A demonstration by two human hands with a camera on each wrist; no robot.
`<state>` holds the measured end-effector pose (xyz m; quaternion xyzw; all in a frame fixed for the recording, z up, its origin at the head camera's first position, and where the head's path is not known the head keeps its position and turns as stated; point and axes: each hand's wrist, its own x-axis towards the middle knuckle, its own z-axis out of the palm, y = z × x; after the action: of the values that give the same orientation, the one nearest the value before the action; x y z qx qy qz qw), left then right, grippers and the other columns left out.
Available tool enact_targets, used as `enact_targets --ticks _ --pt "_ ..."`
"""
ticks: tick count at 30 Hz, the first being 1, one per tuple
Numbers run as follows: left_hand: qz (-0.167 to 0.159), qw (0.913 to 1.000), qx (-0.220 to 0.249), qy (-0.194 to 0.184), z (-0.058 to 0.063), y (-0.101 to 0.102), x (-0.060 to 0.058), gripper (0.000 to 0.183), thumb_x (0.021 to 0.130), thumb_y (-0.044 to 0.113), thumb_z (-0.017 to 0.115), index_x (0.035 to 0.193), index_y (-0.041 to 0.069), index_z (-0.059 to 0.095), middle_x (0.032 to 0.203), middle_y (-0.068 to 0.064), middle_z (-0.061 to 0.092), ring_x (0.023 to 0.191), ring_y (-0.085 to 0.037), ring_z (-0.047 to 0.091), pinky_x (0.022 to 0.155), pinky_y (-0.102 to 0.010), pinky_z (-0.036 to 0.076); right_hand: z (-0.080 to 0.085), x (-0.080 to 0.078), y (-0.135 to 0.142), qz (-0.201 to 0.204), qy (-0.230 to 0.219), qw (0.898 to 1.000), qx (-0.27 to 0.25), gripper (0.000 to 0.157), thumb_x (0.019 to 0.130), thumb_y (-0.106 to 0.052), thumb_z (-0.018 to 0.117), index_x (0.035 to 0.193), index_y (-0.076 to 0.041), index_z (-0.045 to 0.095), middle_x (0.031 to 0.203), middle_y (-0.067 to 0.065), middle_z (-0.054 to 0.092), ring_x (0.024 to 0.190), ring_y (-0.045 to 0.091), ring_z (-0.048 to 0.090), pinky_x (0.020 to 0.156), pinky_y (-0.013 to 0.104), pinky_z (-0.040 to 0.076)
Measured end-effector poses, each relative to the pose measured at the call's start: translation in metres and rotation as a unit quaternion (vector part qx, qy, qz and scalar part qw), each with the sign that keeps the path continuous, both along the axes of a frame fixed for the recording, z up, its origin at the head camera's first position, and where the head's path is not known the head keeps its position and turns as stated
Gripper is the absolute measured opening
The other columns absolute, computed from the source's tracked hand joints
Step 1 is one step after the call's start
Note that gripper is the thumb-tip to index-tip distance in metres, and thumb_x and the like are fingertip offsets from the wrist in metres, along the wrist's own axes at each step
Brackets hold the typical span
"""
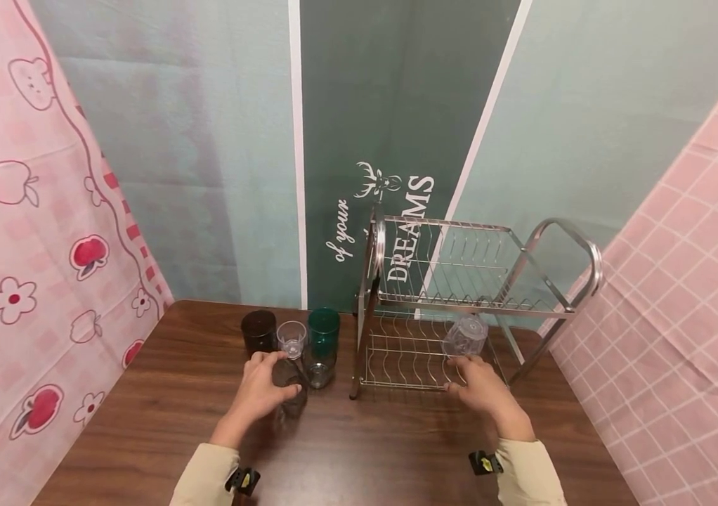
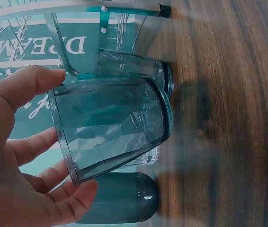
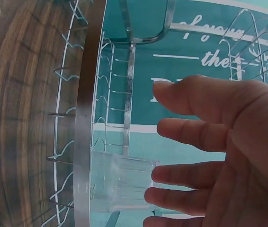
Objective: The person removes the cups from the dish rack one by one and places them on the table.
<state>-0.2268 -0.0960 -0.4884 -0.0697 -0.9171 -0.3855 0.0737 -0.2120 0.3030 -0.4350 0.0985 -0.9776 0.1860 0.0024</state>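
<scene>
My left hand [image 1: 260, 390] is curled round the rim of a grey see-through tumbler [image 2: 110, 125], thumb at one side and fingers at the other. Part of that tumbler is hidden by the hand in the head view. My right hand [image 1: 482, 390], its fingers spread and fairly straight, is at the front of the metal dish rack [image 1: 460, 307]. A clear tumbler [image 1: 466, 336] lies just beyond those fingers on the lower tier, at its right end. Whether the fingertips touch it, I cannot tell.
Behind the left hand stand a dark brown tumbler [image 1: 259, 330], a clear cup [image 1: 292, 334], a green tumbler [image 1: 324, 330] and another grey tumbler [image 1: 319, 372]. They are close together on the wooden table [image 1: 359, 457], left of the rack. Cloth walls enclose the table.
</scene>
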Motion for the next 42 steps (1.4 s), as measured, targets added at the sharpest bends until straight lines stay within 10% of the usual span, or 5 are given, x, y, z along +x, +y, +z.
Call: enact_targets --ticks 42 --pt "0.006 0.9952 -0.072 0.065 -0.011 0.003 -0.032 0.059 0.066 0.023 0.082 0.117 0.003 0.061 0.113 -0.019 0.047 0.099 -0.035 0.042 0.078 -0.047 0.042 -0.013 -0.061 0.019 -0.089 0.119 0.989 0.016 0.047 0.082 -0.017 0.068 0.122 0.002 0.053 0.131 0.037 0.031 0.111 0.056 0.035 0.074 0.066 0.036"
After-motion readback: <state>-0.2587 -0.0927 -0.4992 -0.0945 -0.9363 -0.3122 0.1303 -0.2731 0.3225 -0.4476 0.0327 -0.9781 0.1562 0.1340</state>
